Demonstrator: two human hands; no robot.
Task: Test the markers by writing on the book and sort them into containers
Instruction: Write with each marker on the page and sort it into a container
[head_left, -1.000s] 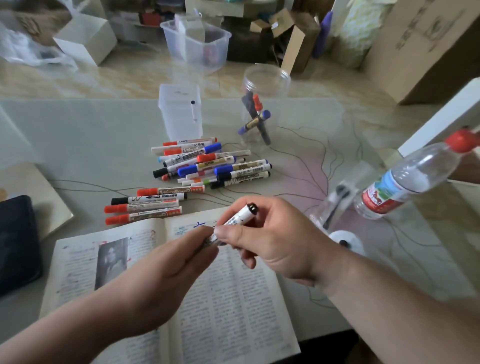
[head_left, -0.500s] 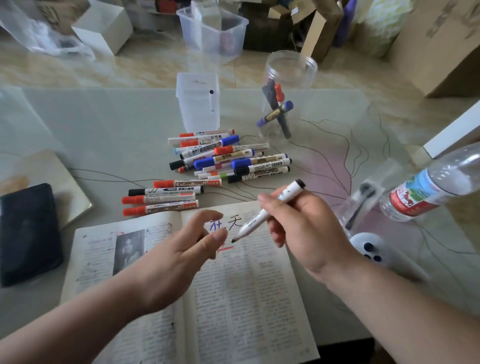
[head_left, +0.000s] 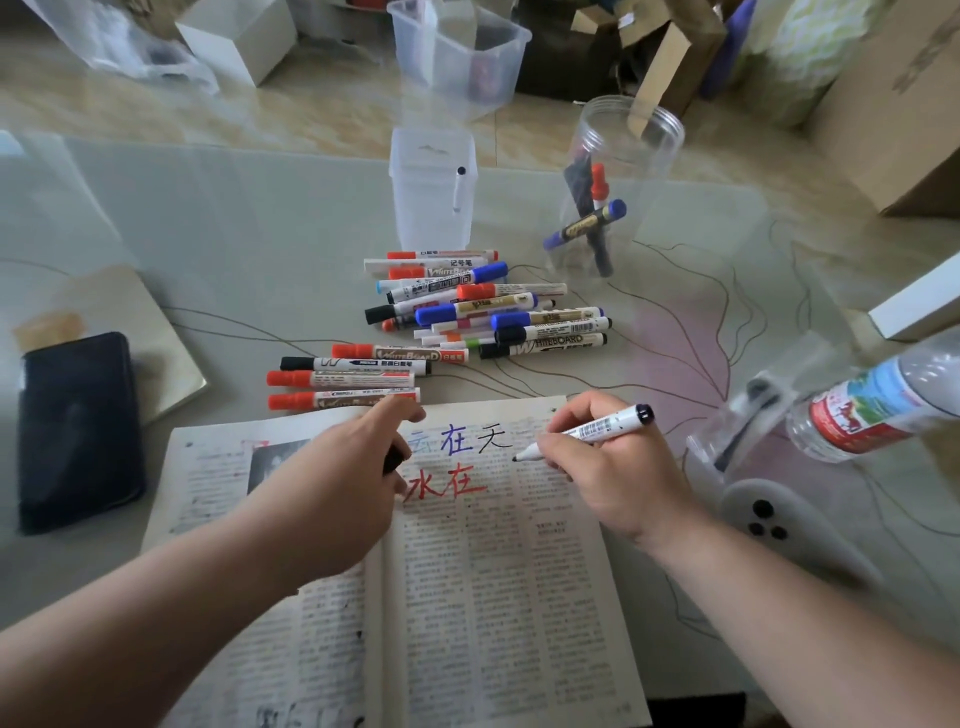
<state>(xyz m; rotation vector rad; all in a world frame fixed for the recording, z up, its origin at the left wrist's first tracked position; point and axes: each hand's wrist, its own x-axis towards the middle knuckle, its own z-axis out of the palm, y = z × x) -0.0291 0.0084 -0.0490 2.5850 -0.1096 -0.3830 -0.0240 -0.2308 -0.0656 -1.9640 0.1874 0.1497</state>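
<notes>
Writing hand: the right hand (head_left: 613, 478) pinches a white marker (head_left: 592, 428) between thumb and bent fingers, over the top of the right page.
Marker axis: it slants from lower left to upper right. The bare black tip points down-left at the paper and the black tail end up-right. Whether the tip touches the paper, I cannot tell. A barcode shows on the barrel.
Left hand: the left hand (head_left: 337, 488) lies over the book's fold. Its forefinger is stretched to the top edge and the other fingers are curled round a black cap (head_left: 393, 460).
Book: the book (head_left: 493, 597) lies open and flat at the near table edge. Handwritten between the hands are blue 在, black 天 and red 水在; the print is too small to read.
Open room: bare table (head_left: 234, 234) lies left of the markers, up to a black phone (head_left: 78, 431). On the right, a tilted water bottle (head_left: 872, 405) crowds the book's side.
Loose markers: the pile (head_left: 467, 312) lies just beyond the book's top edge, mostly crosswise with caps to the left. Labels read "WHITEBOARD", "WhiteBoard" and 记号笔.
Containers: a square tub (head_left: 434, 208) holds one upright marker. Well to its right, a round jar (head_left: 623, 182) holds black, red and blue ones leaning.
</notes>
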